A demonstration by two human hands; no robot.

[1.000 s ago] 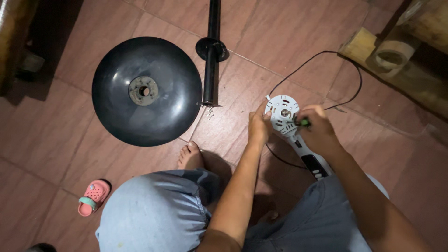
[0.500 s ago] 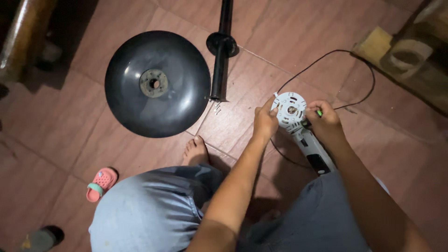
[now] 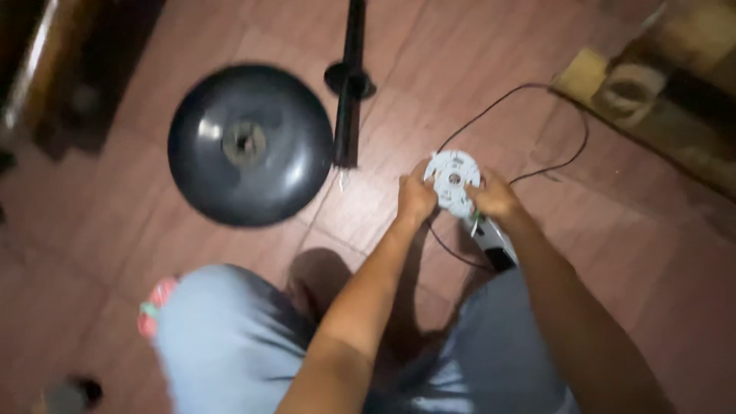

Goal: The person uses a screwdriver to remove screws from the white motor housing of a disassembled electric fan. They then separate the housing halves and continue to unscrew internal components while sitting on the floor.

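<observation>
My left hand point(image 3: 415, 198) and my right hand point(image 3: 494, 198) grip a white round fan motor housing point(image 3: 453, 179) from both sides, just above the floor. A white and black neck piece point(image 3: 493, 247) runs from it toward my knee. A thin black cord point(image 3: 512, 138) loops from the housing across the tiles. The frame is blurred, so small parts in my fingers do not show clearly.
A round black fan base point(image 3: 249, 144) lies upside down on the red-brown tiles at left. A black pole point(image 3: 351, 84) with a collar lies beside it. A pink sandal point(image 3: 156, 305) sits by my left knee. Wooden blocks point(image 3: 625, 88) and a cream-coloured ring lie at top right.
The camera view has swung so everything sits further right and lower in frame. Both hands have stayed on the white housing, my right hand shifting slightly down its side.
</observation>
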